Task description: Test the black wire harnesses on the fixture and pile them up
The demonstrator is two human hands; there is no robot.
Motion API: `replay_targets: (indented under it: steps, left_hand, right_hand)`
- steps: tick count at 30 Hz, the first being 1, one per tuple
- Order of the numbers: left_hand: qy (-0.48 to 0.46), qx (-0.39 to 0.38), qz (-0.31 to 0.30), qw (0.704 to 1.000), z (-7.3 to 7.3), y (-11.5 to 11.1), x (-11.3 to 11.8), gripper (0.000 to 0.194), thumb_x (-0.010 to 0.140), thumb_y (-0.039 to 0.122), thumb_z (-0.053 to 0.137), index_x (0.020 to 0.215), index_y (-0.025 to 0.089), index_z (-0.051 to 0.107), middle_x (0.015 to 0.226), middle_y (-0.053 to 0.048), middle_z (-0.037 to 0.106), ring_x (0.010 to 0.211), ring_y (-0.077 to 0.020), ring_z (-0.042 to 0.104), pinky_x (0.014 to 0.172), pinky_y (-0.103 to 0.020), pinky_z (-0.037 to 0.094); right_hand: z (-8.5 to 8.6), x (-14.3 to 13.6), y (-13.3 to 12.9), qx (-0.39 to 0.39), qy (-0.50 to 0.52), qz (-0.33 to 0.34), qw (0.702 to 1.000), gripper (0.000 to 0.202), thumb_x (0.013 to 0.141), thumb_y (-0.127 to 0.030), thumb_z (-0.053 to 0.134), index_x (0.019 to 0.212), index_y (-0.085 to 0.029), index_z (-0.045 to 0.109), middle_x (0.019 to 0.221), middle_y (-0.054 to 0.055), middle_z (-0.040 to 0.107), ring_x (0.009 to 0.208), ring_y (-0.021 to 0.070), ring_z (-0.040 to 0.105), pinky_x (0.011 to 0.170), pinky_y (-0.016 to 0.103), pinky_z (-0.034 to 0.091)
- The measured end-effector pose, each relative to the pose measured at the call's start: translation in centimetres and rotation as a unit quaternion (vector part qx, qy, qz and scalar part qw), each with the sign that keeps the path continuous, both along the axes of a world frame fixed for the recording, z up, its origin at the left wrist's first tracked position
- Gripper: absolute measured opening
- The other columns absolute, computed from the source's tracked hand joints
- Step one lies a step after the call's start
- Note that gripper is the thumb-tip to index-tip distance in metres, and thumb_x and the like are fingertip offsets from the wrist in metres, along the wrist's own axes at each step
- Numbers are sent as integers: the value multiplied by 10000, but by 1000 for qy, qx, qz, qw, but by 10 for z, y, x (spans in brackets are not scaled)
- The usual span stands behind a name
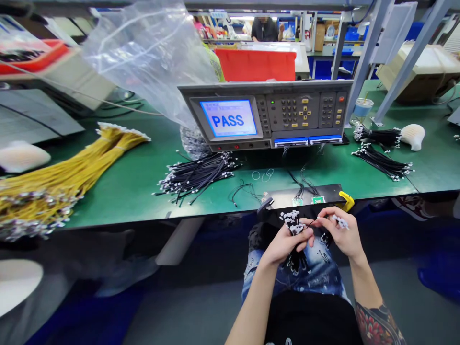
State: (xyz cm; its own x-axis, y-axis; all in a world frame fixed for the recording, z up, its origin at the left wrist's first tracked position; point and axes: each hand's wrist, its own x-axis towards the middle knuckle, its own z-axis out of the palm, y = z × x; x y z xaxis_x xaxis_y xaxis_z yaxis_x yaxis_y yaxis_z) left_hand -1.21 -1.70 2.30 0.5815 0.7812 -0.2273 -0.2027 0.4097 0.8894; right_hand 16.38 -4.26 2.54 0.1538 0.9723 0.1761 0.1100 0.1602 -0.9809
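Observation:
Over my lap, my left hand [287, 242] is closed round a bundle of short black cables [296, 261] with white connectors at their ends. My right hand [341, 232] pinches the end of one black cable that runs across from the bundle; more white connectors [340, 221] stick out between its fingers. Just beyond the hands, two small green boards [317, 200] sit on a black fixture at the bench edge, wired to a tester [302, 112] whose screen reads PASS.
Black cables [201, 175] lie in a pile left of the fixture, and more bundles [383, 162] lie at the right. Yellow cables [82, 167] cover the left of the green bench [125, 191]. A yellow clamp [346, 201] grips the bench edge. Farther back are a red bin [257, 65] and a person.

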Motion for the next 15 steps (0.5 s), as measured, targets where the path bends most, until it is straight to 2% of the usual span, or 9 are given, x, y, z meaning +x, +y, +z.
replay_targets:
  steps: [3, 6, 10, 15]
  left_hand:
    - [-6, -1, 58, 998, -2, 1, 3, 496, 743, 574, 836, 881, 118, 699, 573, 0, 628, 379, -20, 316, 437, -218, 186]
    - [-21, -9, 97, 995, -4, 0, 10, 451, 760, 550, 823, 811, 126, 678, 561, -4, 646, 339, -14, 302, 410, -209, 176]
    - [-19, -6, 99, 995, -6, -2, 17, 429, 773, 524, 816, 801, 116, 688, 594, -36, 690, 331, -20, 334, 400, -208, 196]
    - [10, 4, 91, 996, -12, -6, 17, 467, 783, 561, 804, 842, 108, 706, 594, -42, 696, 337, -29, 367, 411, -209, 205]
  right_hand:
    - [-8, 3, 5, 1, 66, -58, 996, 206, 815, -391, 815, 807, -202, 732, 506, -93, 356, 456, 88, 331, 461, 252, 307]
    - [-21, 1, 8, -9, 144, -58, 988, 236, 798, -404, 834, 890, -196, 772, 500, -111, 289, 445, 72, 252, 448, 252, 242]
    - [-31, -7, 8, -32, 161, -38, 986, 298, 819, -467, 803, 911, -185, 820, 486, -72, 420, 424, 70, 271, 421, 259, 211]
    - [-30, -12, 10, -47, 195, -32, 979, 326, 812, -507, 804, 865, -186, 829, 653, 4, 631, 422, 44, 261, 394, 252, 178]
